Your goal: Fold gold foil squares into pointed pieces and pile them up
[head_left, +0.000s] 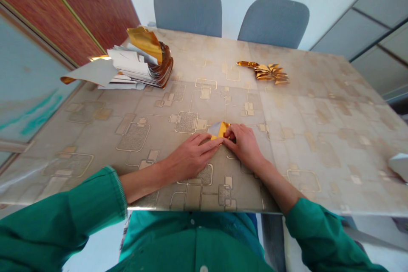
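A small folded piece of gold-and-silver foil paper (218, 131) lies on the patterned table top (306, 112), near the middle of the table. My right hand (244, 146) pinches its right side, with the fingers curled over the fold. My left hand (191, 157) comes in from the lower left, its fingertips pressed against the paper's lower left edge. Farther away stands a stack of white-backed paper sheets (132, 66) with a curved bundle of folded gold pieces (162, 68) beside it. A cluster of gold folded pieces (270, 73) lies to the right.
Two grey chairs (187, 8) stand beyond the far table edge. A wooden cabinet (98, 12) stands at the left, and a white object (399, 166) sits at the right table edge. My green sleeves reach over the near edge.
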{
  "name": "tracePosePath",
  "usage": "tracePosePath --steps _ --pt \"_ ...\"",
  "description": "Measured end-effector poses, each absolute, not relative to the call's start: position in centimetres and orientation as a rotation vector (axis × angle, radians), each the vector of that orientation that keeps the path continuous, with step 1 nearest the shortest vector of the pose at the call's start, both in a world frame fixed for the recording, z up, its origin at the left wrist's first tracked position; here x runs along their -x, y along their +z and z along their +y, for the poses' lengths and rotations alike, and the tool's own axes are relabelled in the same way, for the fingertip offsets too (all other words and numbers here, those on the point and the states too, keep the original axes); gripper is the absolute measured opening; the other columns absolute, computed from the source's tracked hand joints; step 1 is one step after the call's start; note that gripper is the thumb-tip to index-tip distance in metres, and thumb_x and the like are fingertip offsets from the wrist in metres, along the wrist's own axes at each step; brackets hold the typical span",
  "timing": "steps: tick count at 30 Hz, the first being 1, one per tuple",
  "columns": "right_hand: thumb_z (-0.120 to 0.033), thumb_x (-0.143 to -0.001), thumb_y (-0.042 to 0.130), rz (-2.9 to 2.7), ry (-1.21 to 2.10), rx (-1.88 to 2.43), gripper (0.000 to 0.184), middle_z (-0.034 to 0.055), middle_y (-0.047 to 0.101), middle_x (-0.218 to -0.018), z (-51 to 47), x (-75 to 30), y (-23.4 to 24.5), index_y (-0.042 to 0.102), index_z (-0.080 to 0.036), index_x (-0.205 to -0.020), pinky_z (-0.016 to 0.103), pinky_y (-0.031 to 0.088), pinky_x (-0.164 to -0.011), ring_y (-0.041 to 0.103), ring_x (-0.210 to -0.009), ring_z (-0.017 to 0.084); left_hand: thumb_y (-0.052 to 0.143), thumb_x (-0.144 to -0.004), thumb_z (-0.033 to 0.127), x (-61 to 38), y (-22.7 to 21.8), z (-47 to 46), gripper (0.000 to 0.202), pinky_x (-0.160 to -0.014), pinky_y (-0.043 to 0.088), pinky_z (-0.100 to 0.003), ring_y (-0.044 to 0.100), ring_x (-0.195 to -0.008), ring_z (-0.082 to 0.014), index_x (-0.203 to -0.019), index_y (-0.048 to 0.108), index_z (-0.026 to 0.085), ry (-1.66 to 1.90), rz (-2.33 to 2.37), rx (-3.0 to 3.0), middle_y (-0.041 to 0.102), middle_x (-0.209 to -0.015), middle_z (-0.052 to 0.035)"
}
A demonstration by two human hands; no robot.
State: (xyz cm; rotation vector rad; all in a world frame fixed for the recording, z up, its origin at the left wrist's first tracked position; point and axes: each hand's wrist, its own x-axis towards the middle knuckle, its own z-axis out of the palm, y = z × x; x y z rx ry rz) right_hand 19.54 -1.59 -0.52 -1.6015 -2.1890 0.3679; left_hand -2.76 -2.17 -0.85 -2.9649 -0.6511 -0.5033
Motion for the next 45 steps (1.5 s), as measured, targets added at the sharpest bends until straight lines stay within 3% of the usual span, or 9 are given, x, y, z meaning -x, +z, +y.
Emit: tracePosePath --steps 10,15,23,36,41,45 --pt "-0.044 -0.082 0.069 -1.949 0.362 1.685 0.028 0.0046 0.062 -0.091 -1.7 -19.8 -1.1 0.056 -0.023 -0.096 0.036 0.036 -0.077 0.056 -0.085 0.024 0.049 -0.095 0.017 3.0 -1.0 -2.1 0.037 -0.102 0.049 -0.047 0.052 -0.124 -0.0295 -0.130 0.058 0.009 -0.521 -0.634 2.991 0.057 -0.140 -0.0121" --pt "-0.044 -0.079 0.074 -1.940 0.320 1.696 0.044 0.0055 0.061 -0.095 -1.8 -20.9 -1.3 0.057 -0.022 -0.114 0.038 0.038 -0.079 0.056 -0.088 0.025 0.050 -0.094 0.016 2.9 -1.1 -2.0 0.036 -0.103 0.048 -0.047 0.052 -0.123 -0.0291 -0.129 0.059 0.010 -0.557 -0.648 3.023 0.060 -0.136 -0.0124" --pt "-0.035 -0.090 0.066 -2.130 0.238 1.601 0.017 0.0050 0.064 -0.098 -2.8 -20.5 -0.5 0.067 -0.024 -0.103 0.037 0.036 -0.085 0.054 -0.095 0.024 0.051 -0.094 0.019 2.5 -0.9 -1.9 0.036 -0.102 0.047 -0.047 0.053 -0.117 -0.0285 -0.128 0.059 0.010 -0.579 -0.705 3.045 0.062 -0.133 -0.0114" --pt "-0.036 -0.092 0.062 -2.269 0.149 1.546 0.016 0.0063 0.065 -0.099 -2.6 -20.8 -0.1 0.069 -0.024 -0.100 0.036 0.039 -0.084 0.053 -0.096 0.023 0.053 -0.095 0.023 2.4 -0.8 -1.8 0.032 -0.108 0.039 -0.051 0.057 -0.118 -0.0259 -0.125 0.060 0.013 -0.581 -0.697 3.039 0.065 -0.128 -0.0121" --pt "-0.037 -0.092 0.064 -2.185 0.228 1.558 0.016 0.0052 0.065 -0.098 -2.6 -21.1 -0.4 0.071 -0.026 -0.101 0.035 0.039 -0.083 0.053 -0.094 0.022 0.048 -0.097 0.022 2.2 -0.7 -1.8 0.029 -0.107 0.042 -0.047 0.058 -0.114 -0.0242 -0.122 0.061 0.012 -0.622 -0.716 3.026 0.066 -0.124 -0.0121" --pt "-0.039 -0.094 0.060 -2.224 0.129 1.562 0.018 0.0053 0.065 -0.097 -2.7 -20.7 -0.2 0.071 -0.025 -0.097 0.035 0.036 -0.083 0.052 -0.094 0.023 0.046 -0.102 0.026 1.9 -1.0 -0.8 0.024 -0.099 0.046 -0.039 0.061 -0.105 -0.0198 -0.111 0.066 0.016 -0.728 -0.729 3.048 0.071 -0.114 -0.0063"
